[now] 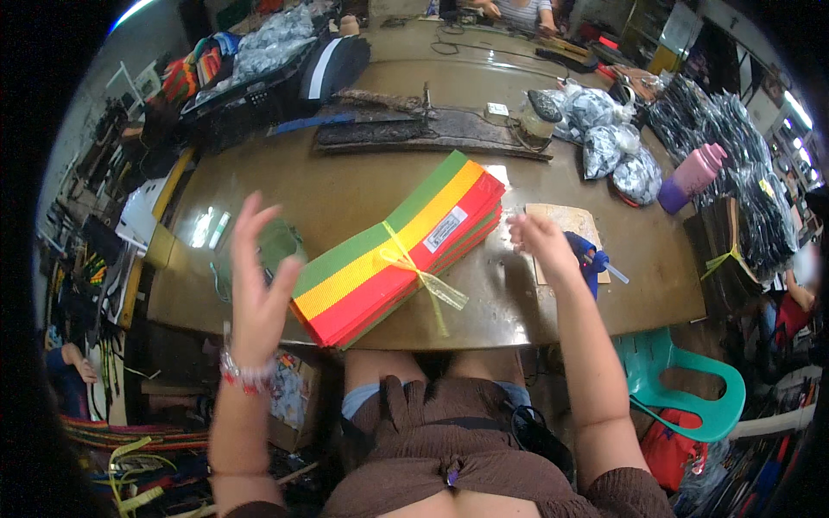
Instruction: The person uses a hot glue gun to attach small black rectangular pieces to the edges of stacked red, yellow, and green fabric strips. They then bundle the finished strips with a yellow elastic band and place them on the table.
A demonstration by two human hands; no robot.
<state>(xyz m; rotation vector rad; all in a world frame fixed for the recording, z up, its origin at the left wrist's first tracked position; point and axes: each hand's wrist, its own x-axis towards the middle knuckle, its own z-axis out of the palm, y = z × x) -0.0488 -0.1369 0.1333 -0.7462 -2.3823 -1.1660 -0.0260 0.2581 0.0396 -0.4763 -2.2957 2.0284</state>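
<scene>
And here it is, centre stage on the glossy brown bench [345, 186]: a thick, flat-sided bundle of woven green, yellow and red striped pieces [358, 268], lying at a slant, its left end closer to the body and its right end farther away. Lovely bold bands, too: green along the far side, yellow down the middle, red along the near side, with the stacked layers showing as red and green edges underneath. The yellow band carries a coarse, ribbed weave. Round its waist goes a thin, shiny, pale yellow plastic strip [446, 292], knotted on top, loose tails trailing over the near edge. A small white rectangular label [445, 229] sits flat on the red, right of the knot.

Now the hands! The left hand [256, 289] stands just beside the bundle's left end, fingers raised and spread, thumb wide apart; whether it touches the cloth, I cannot tell. The right hand [544, 240] is up near the bundle's right end, a gap between them, fingers loosely curled inward; what lies inside that curl is hidden. Farther right of the bundle, a blue tool with a pale translucent rod [596, 259] rests by a flat tan board [553, 214].
</scene>
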